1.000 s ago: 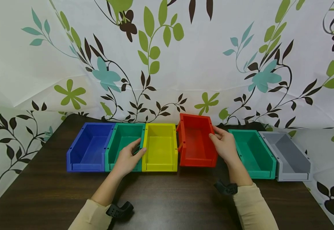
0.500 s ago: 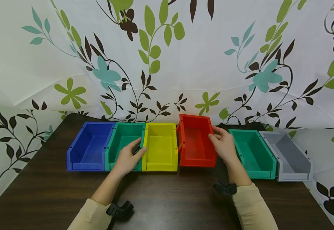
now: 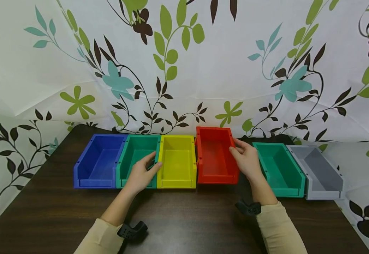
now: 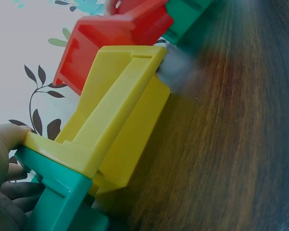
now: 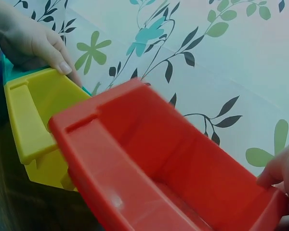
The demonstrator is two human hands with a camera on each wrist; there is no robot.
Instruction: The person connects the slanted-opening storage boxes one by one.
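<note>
My right hand (image 3: 248,158) pinches the right wall of a red plastic storage bin (image 3: 217,155), thumb inside and fingers outside. In the right wrist view, the red bin (image 5: 149,144) sits higher than the yellow bin (image 5: 48,110) beside it. My left hand (image 3: 141,175) grips the adjoining walls of the left green bin (image 3: 136,146) and the yellow bin (image 3: 176,162). Its thumb lies on the yellow rim and its fingers are inside the green bin, as the left wrist view shows. The red bin's left wall is close to the yellow bin's right wall.
A blue bin (image 3: 101,158) stands against the left green bin. To the right, past a gap, stand another green bin (image 3: 281,169) and a grey bin (image 3: 317,173). The dark wooden table (image 3: 184,218) ends at a leaf-patterned cloth (image 3: 219,70) behind.
The red bin has shifted slightly left and straightened, narrowing its gap to the yellow bin. My right hand has moved left with it. My left hand stays in place.
</note>
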